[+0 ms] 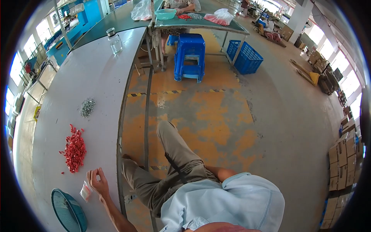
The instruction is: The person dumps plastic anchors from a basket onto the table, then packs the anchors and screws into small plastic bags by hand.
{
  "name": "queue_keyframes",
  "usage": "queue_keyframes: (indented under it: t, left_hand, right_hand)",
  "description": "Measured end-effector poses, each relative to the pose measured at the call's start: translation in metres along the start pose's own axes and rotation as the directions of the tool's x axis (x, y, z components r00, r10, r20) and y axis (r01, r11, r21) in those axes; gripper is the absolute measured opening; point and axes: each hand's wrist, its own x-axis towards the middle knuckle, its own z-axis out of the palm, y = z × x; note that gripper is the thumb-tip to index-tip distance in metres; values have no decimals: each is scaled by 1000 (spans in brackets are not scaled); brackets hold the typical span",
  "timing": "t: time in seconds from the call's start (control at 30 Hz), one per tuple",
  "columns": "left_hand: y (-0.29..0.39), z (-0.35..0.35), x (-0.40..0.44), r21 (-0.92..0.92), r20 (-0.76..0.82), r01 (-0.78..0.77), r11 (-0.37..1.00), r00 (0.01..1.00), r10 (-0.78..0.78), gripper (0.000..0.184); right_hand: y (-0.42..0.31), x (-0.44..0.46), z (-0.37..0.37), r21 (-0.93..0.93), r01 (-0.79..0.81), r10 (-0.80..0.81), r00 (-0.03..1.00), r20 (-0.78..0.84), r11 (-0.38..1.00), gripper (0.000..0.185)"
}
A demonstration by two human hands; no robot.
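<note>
My left hand [98, 183] rests over the near part of the white table, its fingers loosely bent with a gap between them. Nothing shows in its grasp. Right beside it lies a small clear plastic bag [85, 192] with something whitish and red in it. A heap of small red plastic pieces [74, 150] spreads just beyond the hand. Farther along is a small pile of grey metal screws or similar pieces [87, 107]. Closer to me, a teal plastic basket [58, 197] stands tilted. My right forearm [220, 171] goes down behind my thigh, which hides the right hand.
A glass bottle [115, 43] stands at the table's far end. Another person sits at a green table [239, 29] with a teal basin [165, 14] and plastic bags [219, 17]. Blue stools [189, 54] and a blue crate [247, 60] are on the floor; cartons [342, 158] stack at right.
</note>
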Motion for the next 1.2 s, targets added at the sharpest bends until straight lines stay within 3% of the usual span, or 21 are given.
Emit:
queue_keyframes:
  t: [0.1,0.2,0.27,0.3,0.37,0.47,0.7,0.8,0.83,0.9,0.97,1.0,1.1,1.2]
  left_hand:
    - [8,5,-2,-26,22,23,999,999,-23,11]
    - [12,12,-1,-33,85,-22,999,996,25,17]
    - [30,10,2,5,213,-104,995,972,101,38]
    - [42,13,4,-1,228,-106,994,968,103,38]
    - [61,15,9,53,403,-133,990,910,101,61]
    - [60,21,14,64,512,-222,973,844,159,72]
    - [48,34,18,38,626,-121,992,777,70,67]
    - [49,40,27,48,688,-179,983,719,97,71]
    - [48,42,28,37,676,-182,983,729,110,63]
    - [35,52,34,68,695,-147,987,717,59,58]
    - [25,56,17,21,609,-140,990,787,99,66]
    - [20,46,17,36,678,-95,995,734,45,62]
    - [19,46,30,56,742,-72,996,670,7,63]
    - [23,43,30,67,721,-33,997,692,-25,59]
  right_hand:
    - [7,2,5,13,-28,28,1000,-7,1000,37]
    - [-1,13,3,21,-42,42,999,-21,999,37]
    - [-4,7,8,41,-76,77,997,-30,996,37]
    - [0,7,7,44,-91,93,995,-36,995,37]
    - [8,8,6,49,-126,128,991,-39,991,37]
    - [18,14,2,56,-174,177,983,-53,983,37]
    - [5,78,-21,35,-279,281,955,-89,960,36]
    - [-4,125,-25,4,-347,346,933,-96,938,36]
    - [-7,140,-22,-10,-375,373,924,-89,927,36]
    - [-9,165,-9,-60,-442,441,897,-36,895,36]
    - [-15,175,3,-149,-502,514,856,59,852,36]
    - [-18,185,9,-202,-510,538,835,121,836,36]
    - [-33,199,62,-329,-489,584,737,340,808,36]
    - [-52,218,111,-414,-392,567,649,508,821,36]
